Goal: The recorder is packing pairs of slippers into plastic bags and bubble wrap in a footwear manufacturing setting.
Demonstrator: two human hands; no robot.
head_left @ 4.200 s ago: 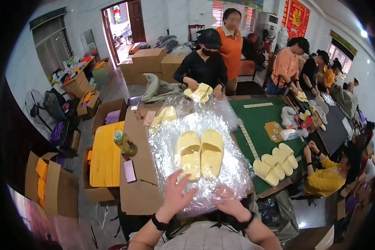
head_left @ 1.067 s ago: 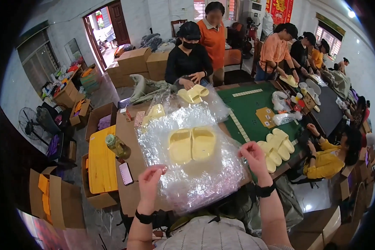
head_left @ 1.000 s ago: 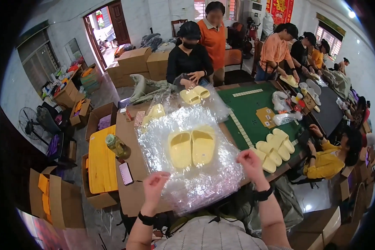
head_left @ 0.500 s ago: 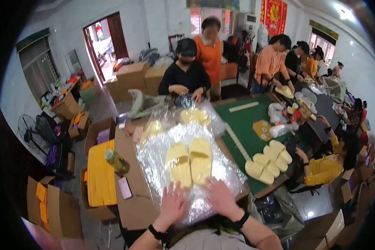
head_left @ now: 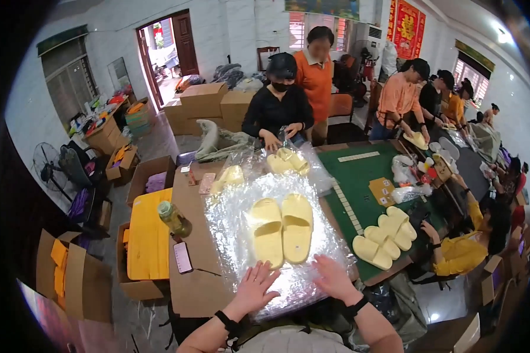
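A pair of pale yellow slippers (head_left: 282, 230) lies side by side on a sheet of clear bubble wrap (head_left: 227, 223) spread over the brown table (head_left: 189, 235). My left hand (head_left: 257, 287) lies flat, fingers spread, on the near edge of the wrap. My right hand (head_left: 332, 276) presses the wrap just right of it, below the slippers. Neither hand grips anything.
A green bottle (head_left: 172, 217) and a phone (head_left: 182, 257) lie left of the wrap. More yellow slippers (head_left: 385, 235) sit on the green mat at right. A person in black (head_left: 278, 106) handles slippers across the table. Open cardboard boxes stand at left.
My hands had held the wrap lifted with its near corners raised; now the sheet lies flat and both palms rest on its near edge.
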